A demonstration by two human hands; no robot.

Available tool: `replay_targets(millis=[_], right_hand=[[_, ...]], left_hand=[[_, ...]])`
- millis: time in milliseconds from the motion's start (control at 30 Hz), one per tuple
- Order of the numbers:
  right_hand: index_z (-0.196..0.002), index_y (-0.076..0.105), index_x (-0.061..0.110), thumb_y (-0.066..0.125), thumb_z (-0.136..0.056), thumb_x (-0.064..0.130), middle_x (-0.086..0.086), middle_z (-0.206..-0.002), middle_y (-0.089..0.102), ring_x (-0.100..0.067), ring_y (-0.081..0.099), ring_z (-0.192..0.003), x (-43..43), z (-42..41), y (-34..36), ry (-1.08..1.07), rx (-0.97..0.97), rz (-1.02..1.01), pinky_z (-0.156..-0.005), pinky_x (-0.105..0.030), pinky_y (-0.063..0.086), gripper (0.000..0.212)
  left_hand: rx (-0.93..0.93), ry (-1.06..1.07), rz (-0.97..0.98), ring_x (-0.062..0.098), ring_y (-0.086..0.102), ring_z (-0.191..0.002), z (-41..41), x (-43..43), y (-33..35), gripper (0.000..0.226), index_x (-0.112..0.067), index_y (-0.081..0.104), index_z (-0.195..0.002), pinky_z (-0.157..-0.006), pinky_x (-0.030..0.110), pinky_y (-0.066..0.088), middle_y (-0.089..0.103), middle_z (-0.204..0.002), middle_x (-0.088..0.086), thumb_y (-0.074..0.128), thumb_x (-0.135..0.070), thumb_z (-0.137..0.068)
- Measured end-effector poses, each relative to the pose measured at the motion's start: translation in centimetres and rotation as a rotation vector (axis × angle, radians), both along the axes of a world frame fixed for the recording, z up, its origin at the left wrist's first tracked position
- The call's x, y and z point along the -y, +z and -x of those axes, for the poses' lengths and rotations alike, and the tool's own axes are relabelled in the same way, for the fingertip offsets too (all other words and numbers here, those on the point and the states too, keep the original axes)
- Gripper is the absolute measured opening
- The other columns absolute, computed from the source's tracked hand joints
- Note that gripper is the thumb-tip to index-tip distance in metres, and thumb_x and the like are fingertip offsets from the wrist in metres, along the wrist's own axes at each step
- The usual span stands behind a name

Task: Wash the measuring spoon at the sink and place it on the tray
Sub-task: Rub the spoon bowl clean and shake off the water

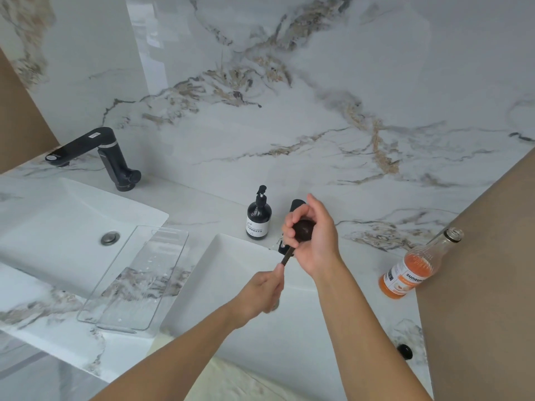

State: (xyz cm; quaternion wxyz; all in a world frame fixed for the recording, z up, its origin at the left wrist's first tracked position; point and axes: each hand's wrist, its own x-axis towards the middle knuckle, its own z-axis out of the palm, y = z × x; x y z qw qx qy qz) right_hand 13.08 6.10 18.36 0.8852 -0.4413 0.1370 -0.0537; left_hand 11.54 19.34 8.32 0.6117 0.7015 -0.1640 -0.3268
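— Where is the measuring spoon [301, 229] in the head view?

— It sits between the person's two hands, above the right-hand sink [231, 273]. The dark round bowl is up near the back rim of the basin, and the thin handle slants down and to the left.

— How does each hand grip it?

— The right hand [311, 235] is curled around the bowl, fingers wrapped over the top and the thumb against the near side, so only part of the bowl shows. The left hand [265, 287] is pinched closed on the low end of the handle, fingertips pressed together around it.

— Is water running?

— That cannot be told. The dark tap [295, 205] behind the right hand is mostly hidden, and no stream stands out against the white basin.

— And the tray?

— The clear tray [139, 279] lies on the marble counter [34, 308] between the two basins, its far end reaching over the edge of the left sink [58, 215]. It holds only droplets and is well apart from the spoon.

— What else stands around?

— A dark pump soap bottle [258, 217] stands just left of the right hand. A black faucet [95, 151] rises behind the left sink. An open glass bottle [417, 267] with orange liquid stands on the counter to the right.
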Motion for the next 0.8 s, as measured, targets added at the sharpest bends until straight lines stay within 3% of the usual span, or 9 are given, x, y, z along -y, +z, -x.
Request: replay_targets(millis=[233, 333, 400, 533, 600, 667, 733, 800], right_hand=[[-0.045, 0.051, 0.011, 0.048, -0.096, 0.027, -0.011, -0.046, 0.045, -0.017, 0.033, -0.040, -0.6, 0.1, 5.1, -0.018, 0.134, 0.241, -0.040, -0.022, 0.011, 0.053], [-0.042, 0.050, 0.011, 0.051, -0.093, 0.027, -0.010, -0.041, 0.046, -0.016, 0.033, -0.038, -1.4, 0.2, 6.7, -0.008, 0.226, 0.332, -0.041, -0.016, 0.017, 0.053], [-0.043, 0.051, 0.010, 0.053, -0.092, 0.030, -0.011, -0.041, 0.048, -0.017, 0.034, -0.037, -2.0, 0.2, 7.5, 0.006, 0.311, 0.399, -0.041, -0.016, 0.022, 0.053], [-0.060, 0.058, 0.005, 0.048, -0.094, 0.050, -0.012, -0.046, 0.054, -0.019, 0.035, -0.032, -2.6, 0.0, 7.1, 0.095, 0.451, 0.484, -0.040, -0.022, 0.022, 0.058], [-0.064, 0.058, 0.005, 0.040, -0.089, 0.064, -0.005, -0.039, 0.046, -0.013, 0.033, -0.031, -2.9, 0.0, 5.0, 0.089, 0.344, 0.581, -0.044, -0.025, 0.024, 0.067], [-0.057, 0.051, 0.010, 0.040, -0.085, 0.066, 0.003, -0.036, 0.031, -0.010, 0.024, -0.034, -2.9, 0.4, 2.5, 0.049, 0.201, 0.670, -0.047, -0.026, 0.021, 0.063], [-0.056, 0.041, 0.017, 0.052, -0.080, 0.062, 0.007, -0.041, 0.021, -0.014, 0.011, -0.041, -2.4, 0.6, 1.0, 0.063, 0.108, 0.565, -0.046, -0.032, 0.011, 0.052], [-0.059, 0.033, 0.021, 0.066, -0.075, 0.051, 0.010, -0.043, 0.018, -0.016, 0.009, -0.045, -1.6, 0.4, 0.8, 0.065, 0.072, 0.433, -0.043, -0.031, 0.010, 0.047]], left_hand=[[-0.216, -0.143, 0.282, 0.019, 0.027, -0.053, -2.7, 1.1, 2.6, 0.060, -0.011, 0.050, -0.064, -0.054, 0.028, 0.028, 0.037, -0.053, 0.002, 0.048, -0.067, -0.087], [-0.364, -0.189, 0.414, 0.021, 0.023, -0.058, -4.4, 1.9, 4.4, 0.069, -0.009, 0.051, -0.065, -0.052, 0.027, 0.031, 0.038, -0.055, 0.004, 0.039, -0.073, -0.087], [-0.397, -0.171, 0.434, 0.024, 0.018, -0.059, -5.3, 2.5, 5.6, 0.068, -0.007, 0.050, -0.060, -0.049, 0.027, 0.030, 0.040, -0.051, 0.004, 0.035, -0.066, -0.090], [-0.315, -0.160, 0.381, 0.016, 0.021, -0.046, -6.1, 3.6, 7.3, 0.040, -0.011, 0.040, -0.056, -0.044, 0.023, 0.019, 0.032, -0.042, 0.002, 0.040, -0.042, -0.081], [-0.384, -0.100, 0.413, 0.014, 0.016, -0.039, -5.8, 3.9, 7.5, 0.034, -0.015, 0.028, -0.060, -0.044, 0.021, 0.012, 0.022, -0.043, 0.001, 0.036, -0.040, -0.082], [-0.391, -0.037, 0.338, 0.011, 0.015, -0.037, -5.6, 3.9, 6.7, 0.026, -0.018, 0.022, -0.060, -0.045, 0.018, 0.010, 0.021, -0.044, -0.001, 0.027, -0.024, -0.084], [-0.432, -0.015, 0.243, 0.009, 0.016, -0.040, -4.7, 3.4, 5.4, 0.032, -0.019, 0.029, -0.055, -0.043, 0.020, 0.007, 0.026, -0.044, -0.003, 0.026, -0.019, -0.087], [-0.458, -0.037, 0.200, 0.011, 0.012, -0.045, -3.7, 3.1, 4.7, 0.039, -0.017, 0.031, -0.055, -0.041, 0.022, 0.007, 0.023, -0.047, -0.003, 0.029, -0.029, -0.092]])
